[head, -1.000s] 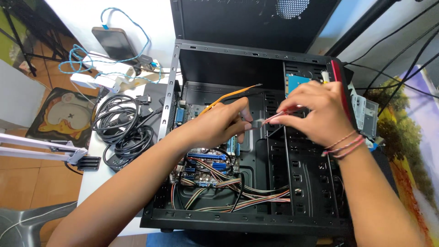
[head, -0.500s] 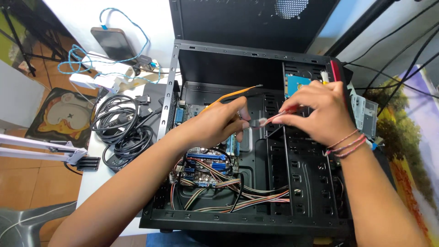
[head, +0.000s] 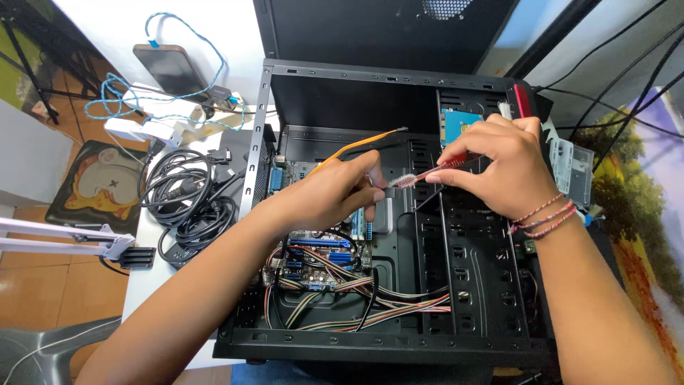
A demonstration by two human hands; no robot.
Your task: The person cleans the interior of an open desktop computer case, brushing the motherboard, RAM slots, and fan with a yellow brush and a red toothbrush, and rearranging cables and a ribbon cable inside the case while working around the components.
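A drive with a blue rectangular label sits in the bay at the top right of the open black case, just behind the right hand. A grey metal bracket lies outside the case wall to the right, and a red strip runs along the case's upper right corner.

The right hand has its fingers curled and pressed together, pinching the red handle of a small brush. The brush's pale bristled tip points left, meeting the left hand over the middle of the case. The left hand is curled too, its fingers closed around a small part at the brush tip; what the part is cannot be told. An orange cable arches up from behind the left hand toward the case's back wall.

Below the hands lies the motherboard with blue slots, and bundles of striped wires run across the case floor. On the white bench to the left lie coiled black cables, a phone with a blue cord, and white adapters.
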